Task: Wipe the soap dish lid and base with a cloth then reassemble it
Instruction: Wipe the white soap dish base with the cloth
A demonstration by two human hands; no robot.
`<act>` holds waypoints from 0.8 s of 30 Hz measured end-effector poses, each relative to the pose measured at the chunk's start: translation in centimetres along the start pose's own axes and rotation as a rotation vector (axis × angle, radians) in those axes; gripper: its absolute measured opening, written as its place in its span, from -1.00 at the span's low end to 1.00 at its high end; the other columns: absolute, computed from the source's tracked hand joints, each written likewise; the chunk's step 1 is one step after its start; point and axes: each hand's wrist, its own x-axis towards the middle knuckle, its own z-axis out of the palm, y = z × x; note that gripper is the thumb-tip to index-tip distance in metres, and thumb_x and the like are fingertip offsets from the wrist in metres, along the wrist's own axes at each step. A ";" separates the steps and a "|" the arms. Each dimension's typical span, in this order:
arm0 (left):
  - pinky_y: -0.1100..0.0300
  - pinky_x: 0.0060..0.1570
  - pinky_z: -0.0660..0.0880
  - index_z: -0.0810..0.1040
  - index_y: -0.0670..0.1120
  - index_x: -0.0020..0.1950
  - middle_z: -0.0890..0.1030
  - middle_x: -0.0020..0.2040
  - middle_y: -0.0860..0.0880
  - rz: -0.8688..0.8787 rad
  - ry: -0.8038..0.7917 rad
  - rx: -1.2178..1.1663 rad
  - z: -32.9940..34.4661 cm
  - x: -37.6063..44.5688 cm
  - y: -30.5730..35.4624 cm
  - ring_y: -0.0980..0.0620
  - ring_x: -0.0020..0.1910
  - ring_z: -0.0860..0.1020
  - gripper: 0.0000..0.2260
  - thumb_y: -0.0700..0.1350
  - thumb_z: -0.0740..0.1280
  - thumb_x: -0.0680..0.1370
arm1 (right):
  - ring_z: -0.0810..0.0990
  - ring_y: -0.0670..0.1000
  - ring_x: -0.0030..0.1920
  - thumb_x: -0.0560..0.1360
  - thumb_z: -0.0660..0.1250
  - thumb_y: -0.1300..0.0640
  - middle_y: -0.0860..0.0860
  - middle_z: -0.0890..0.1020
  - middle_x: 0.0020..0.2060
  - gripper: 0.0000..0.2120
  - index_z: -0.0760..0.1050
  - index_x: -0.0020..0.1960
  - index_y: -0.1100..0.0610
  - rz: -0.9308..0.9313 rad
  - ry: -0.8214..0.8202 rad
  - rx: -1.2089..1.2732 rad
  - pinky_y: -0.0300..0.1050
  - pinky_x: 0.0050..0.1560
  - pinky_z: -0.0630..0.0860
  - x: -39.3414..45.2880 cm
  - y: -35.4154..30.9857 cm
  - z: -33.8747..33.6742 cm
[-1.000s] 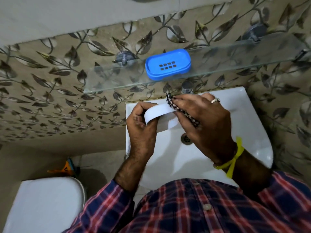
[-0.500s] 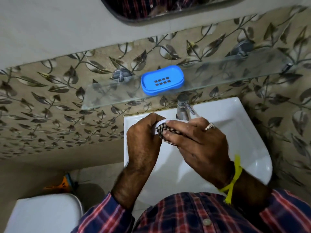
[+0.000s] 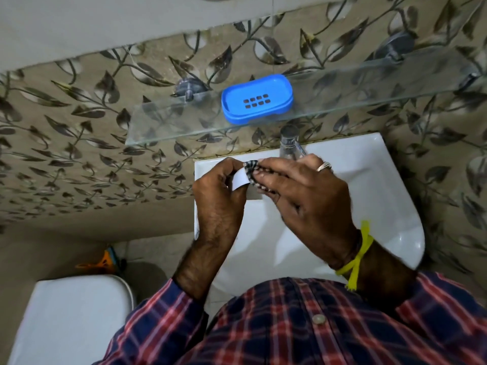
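The blue soap dish base (image 3: 257, 102), with a grid of drain holes, rests on the glass shelf (image 3: 163, 122) above the sink. Over the sink, my left hand (image 3: 220, 204) grips the white soap dish lid (image 3: 241, 179); only a small strip of it shows between my fingers. My right hand (image 3: 303, 204) presses a black-and-white checked cloth (image 3: 251, 171) against the lid's right end. Most of the cloth is hidden under my right fingers.
A white wash basin (image 3: 374, 196) lies under my hands, with a chrome tap (image 3: 290, 142) at its back edge. A white toilet cistern lid (image 3: 68, 317) is at lower left, and an orange object (image 3: 101, 262) lies on the floor. The wall is leaf-patterned tile.
My right hand with the cloth has slid along the lid, first toward the left end, now slightly back, showing a strip of white lid again. The view shifted as my head moved.
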 end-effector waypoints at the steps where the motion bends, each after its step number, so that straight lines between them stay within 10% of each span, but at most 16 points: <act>1: 0.14 -0.27 0.52 0.65 -0.11 -0.16 0.60 -0.31 0.06 0.005 0.013 -0.003 -0.2 0.1 -0.1 0.02 -0.33 0.56 -0.87 -0.30 0.36 0.50 | 0.63 0.08 -0.01 0.58 0.37 0.23 -0.04 0.69 0.17 -0.79 0.69 0.15 0.05 -0.017 0.005 0.000 0.00 -0.08 0.59 -0.2 -0.2 -0.1; 24: 0.13 -0.09 0.59 0.64 0.04 -0.07 0.69 -0.14 0.09 -0.119 0.027 -0.315 1.3 -1.0 -1.1 0.08 -0.13 0.64 -0.76 -0.32 0.49 0.48 | 0.64 0.16 -0.18 0.49 0.43 0.27 0.01 0.73 0.05 -0.79 0.70 0.09 0.12 0.005 0.258 -0.159 0.01 -0.18 0.60 -0.5 1.4 1.3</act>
